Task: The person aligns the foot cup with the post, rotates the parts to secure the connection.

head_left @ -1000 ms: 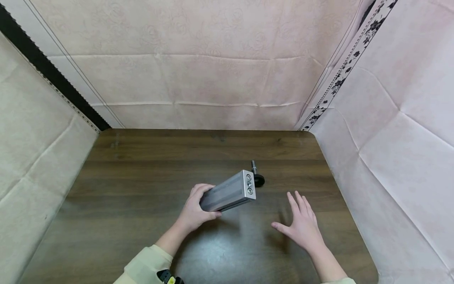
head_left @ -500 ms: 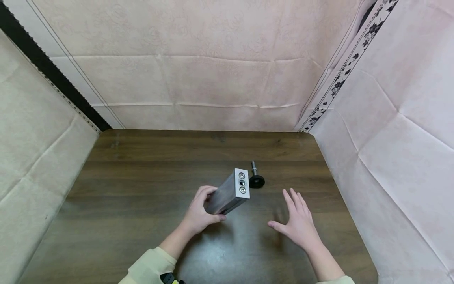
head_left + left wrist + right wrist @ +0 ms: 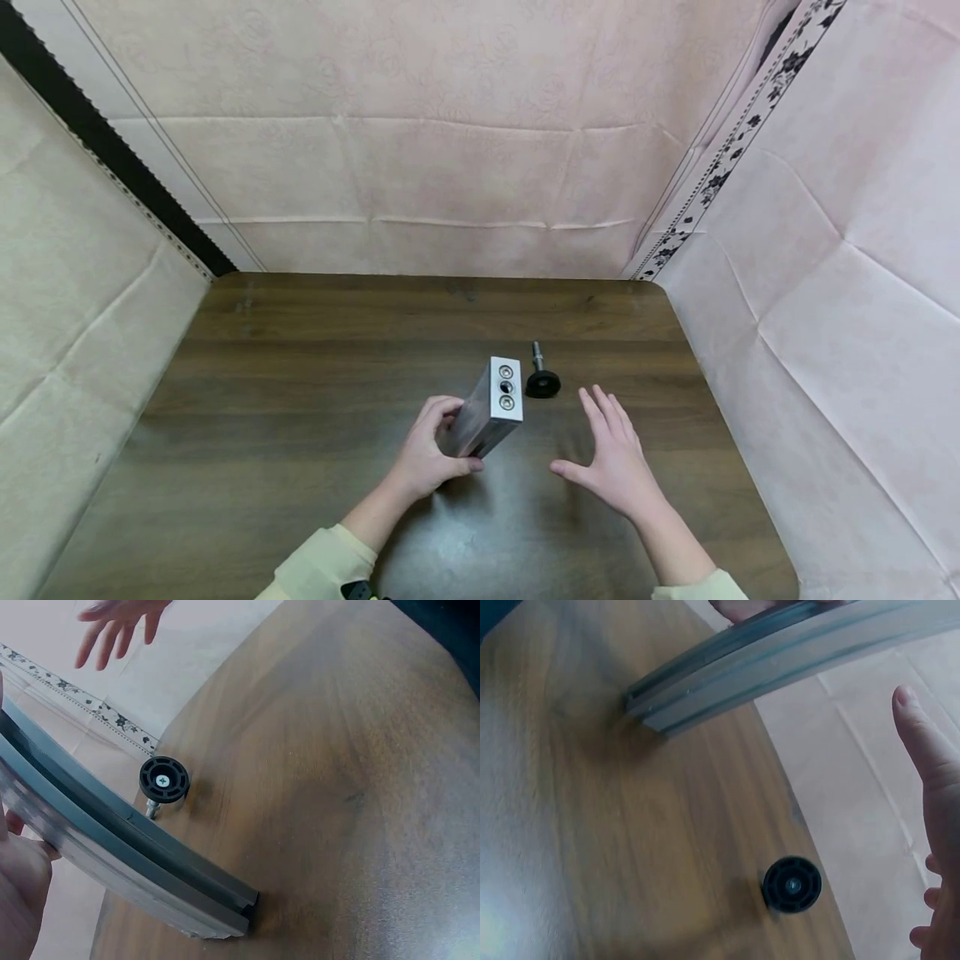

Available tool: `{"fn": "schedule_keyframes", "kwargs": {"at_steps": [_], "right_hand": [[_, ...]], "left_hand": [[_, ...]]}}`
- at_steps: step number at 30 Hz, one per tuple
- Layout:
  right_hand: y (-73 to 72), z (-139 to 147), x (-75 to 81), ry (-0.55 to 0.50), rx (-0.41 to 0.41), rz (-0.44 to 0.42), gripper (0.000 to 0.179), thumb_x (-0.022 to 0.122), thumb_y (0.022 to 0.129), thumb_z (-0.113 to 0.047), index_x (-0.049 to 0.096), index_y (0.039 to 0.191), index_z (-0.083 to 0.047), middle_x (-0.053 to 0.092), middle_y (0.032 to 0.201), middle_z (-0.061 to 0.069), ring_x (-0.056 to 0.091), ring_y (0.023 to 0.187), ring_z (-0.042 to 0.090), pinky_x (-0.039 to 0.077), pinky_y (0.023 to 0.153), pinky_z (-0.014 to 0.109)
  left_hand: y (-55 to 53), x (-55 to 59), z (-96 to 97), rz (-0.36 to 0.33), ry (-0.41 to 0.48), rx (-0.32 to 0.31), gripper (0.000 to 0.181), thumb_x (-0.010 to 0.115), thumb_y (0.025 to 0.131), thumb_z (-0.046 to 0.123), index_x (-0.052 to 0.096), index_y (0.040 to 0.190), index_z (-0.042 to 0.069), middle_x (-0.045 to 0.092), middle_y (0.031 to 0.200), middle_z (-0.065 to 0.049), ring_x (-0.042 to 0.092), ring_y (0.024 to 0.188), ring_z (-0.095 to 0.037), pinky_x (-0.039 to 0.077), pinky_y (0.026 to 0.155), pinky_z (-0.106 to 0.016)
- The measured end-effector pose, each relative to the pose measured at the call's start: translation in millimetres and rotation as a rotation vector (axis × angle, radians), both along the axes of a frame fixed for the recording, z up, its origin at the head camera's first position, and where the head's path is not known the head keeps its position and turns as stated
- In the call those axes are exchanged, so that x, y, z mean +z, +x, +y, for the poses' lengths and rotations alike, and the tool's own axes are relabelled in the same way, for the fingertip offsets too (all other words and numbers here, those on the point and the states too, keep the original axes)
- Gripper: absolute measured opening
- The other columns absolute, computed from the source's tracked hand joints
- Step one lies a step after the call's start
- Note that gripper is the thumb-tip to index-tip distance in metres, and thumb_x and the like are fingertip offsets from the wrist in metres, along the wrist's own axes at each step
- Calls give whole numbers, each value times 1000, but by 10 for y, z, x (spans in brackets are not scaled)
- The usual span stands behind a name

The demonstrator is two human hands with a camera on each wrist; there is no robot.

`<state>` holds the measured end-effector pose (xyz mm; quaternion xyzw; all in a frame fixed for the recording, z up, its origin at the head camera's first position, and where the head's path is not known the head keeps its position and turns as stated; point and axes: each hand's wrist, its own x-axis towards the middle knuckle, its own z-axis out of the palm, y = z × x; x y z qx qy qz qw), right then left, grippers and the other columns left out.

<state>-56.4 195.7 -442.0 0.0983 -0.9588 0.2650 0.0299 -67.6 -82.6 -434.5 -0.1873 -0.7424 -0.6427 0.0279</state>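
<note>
My left hand (image 3: pixel 426 460) grips a grey aluminium extrusion profile (image 3: pixel 478 422), thumb on the near side and fingers on the far side. Its end face, turned up toward the head camera, has a row of three round holes. The left wrist view shows a long slot down the profile (image 3: pixel 135 840), whose lower end meets the tabletop. To the right of the profile, my right hand (image 3: pixel 617 468) hovers with fingers spread, holding nothing. A black levelling foot (image 3: pixel 543 384) with a threaded stud lies just beyond the profile; its ribbed round base (image 3: pixel 165 780) faces the left wrist camera.
The wooden table (image 3: pixel 300 375) has rounded far corners. Pale cloth (image 3: pixel 450 183) hangs behind it and on both sides, with a floral black-and-white border (image 3: pixel 720 167) at the right. A dark strip (image 3: pixel 112 158) runs down the left.
The left hand has turned the profile more upright, its top end shifting left away from the levelling foot. My right hand has moved left and slightly forward, still spread.
</note>
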Motion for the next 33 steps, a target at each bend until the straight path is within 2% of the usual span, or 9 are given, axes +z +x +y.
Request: {"fn": "schedule_keyframes", "kwargs": {"at_steps": [9,13,18,20,23,26,28,30,33], "right_hand": [[-40,-202,155,-144,105,-10,105,77,67,-50,21,149,-14,20,152,15,14,137,39,20,99,64],[-59,-309,245,-219,178,-8,105,76,68,-50,21,149,-15,20,152,14,15,136,38,23,99,63],[-86,-469,340,-288,254,-17,105,67,67,-67,20,150,-22,20,152,11,16,136,36,25,98,63],[-94,-541,371,-320,279,-25,104,64,67,-70,21,149,-23,20,152,10,17,136,35,26,97,63],[-109,-650,403,-356,313,-42,103,63,67,-71,22,149,-23,22,152,8,18,136,33,27,96,63],[-121,-768,436,-375,337,-65,104,62,66,-72,23,149,-23,23,151,7,19,136,33,27,96,63],[-131,-842,449,-383,350,-75,104,67,65,-68,25,148,-22,24,151,6,20,136,31,27,97,62],[-144,-906,451,-390,359,-82,102,73,65,-61,27,147,-22,25,150,4,21,135,29,27,97,60],[-162,-983,444,-408,365,-94,97,82,65,-45,31,145,-25,27,149,2,22,135,26,28,98,58]], "left_hand": [[21,-49,-20,-24,103,-1,67,82,53,-12,51,112,-11,45,115,-18,47,103,-8,40,95,-31],[17,-126,-26,-45,142,6,68,81,51,-15,50,112,-13,43,116,-22,47,104,-9,38,98,-37],[-16,-299,-47,-82,141,13,71,83,52,-14,50,114,-8,43,119,-16,46,108,-13,34,100,-46],[-15,-323,-57,-79,137,5,71,83,53,-13,50,115,-6,42,119,-16,45,110,-18,33,100,-47],[13,-267,-77,-65,131,-8,70,83,54,-12,49,115,-7,42,119,-19,44,110,-24,33,99,-49],[59,-163,-95,-50,147,-11,68,81,54,-14,47,113,-10,42,117,-20,44,109,-20,36,100,-41],[62,-182,-107,-44,157,-9,69,81,54,-15,46,113,-10,42,117,-19,44,108,-16,36,100,-35],[45,-261,-116,-46,162,-5,69,82,54,-13,47,113,-8,42,118,-17,44,108,-15,36,99,-31],[15,-379,-141,-63,142,6,69,84,56,-6,49,115,-3,42,118,-14,44,109,-20,36,100,-35]]}}
